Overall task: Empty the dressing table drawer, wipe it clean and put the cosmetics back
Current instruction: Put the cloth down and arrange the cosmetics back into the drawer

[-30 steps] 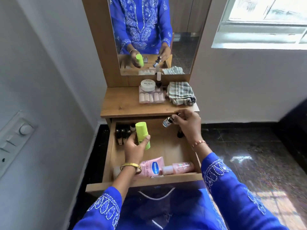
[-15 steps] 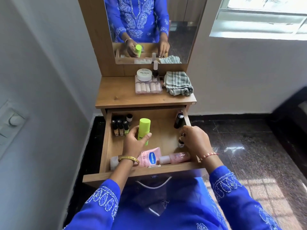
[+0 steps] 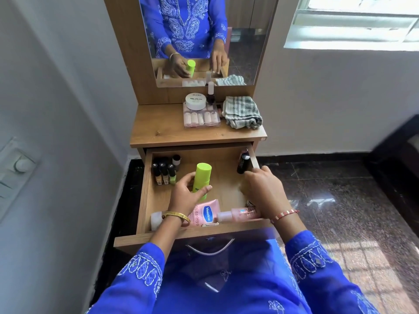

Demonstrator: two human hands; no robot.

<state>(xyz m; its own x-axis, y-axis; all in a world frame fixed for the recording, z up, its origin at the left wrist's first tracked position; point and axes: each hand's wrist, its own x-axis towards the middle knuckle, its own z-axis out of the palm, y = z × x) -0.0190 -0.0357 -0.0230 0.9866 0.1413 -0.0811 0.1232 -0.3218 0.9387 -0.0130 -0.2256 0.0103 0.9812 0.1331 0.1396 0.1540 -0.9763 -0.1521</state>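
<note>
**Open drawer, cosmetics partly stowed**

Drawer (image 3: 145, 191): pulled fully out under the tabletop (image 3: 158, 128), wooden, handle toward the person.

Left hand (image 3: 184, 198): fingers and thumb curled round the green bottle (image 3: 201, 179), which stands upright, near the drawer's middle, cap up. Whether its base touches the drawer floor cannot be told. Gold bangle on the wrist.

Right hand (image 3: 263, 189): at the right side of the drawer, back of the hand to the camera, fingers pointing down and hidden; whether they are apart or closed on something cannot be told. Red-and-white band on the wrist.

Drawer contents:
- Row of small dark-capped bottles (image 3: 164, 173), back left corner, upright.
- Black tube (image 3: 243, 163), back right corner, leaning on the side wall, just beyond the right hand.
- Pink Vaseline tube (image 3: 206, 213), lying flat at the front.
- Pink bottle (image 3: 240, 213), lying on its side just right of the tube.
- White item (image 3: 156, 219), front left corner, partly hidden by the left wrist.

On the tabletop: clear box (image 3: 201, 120) of pale nail items with a white jar (image 3: 196, 101) on top; a nail polish bottle (image 3: 210, 92) behind it; a folded striped cloth (image 3: 242, 112) just beside the box, to its right.
</note>
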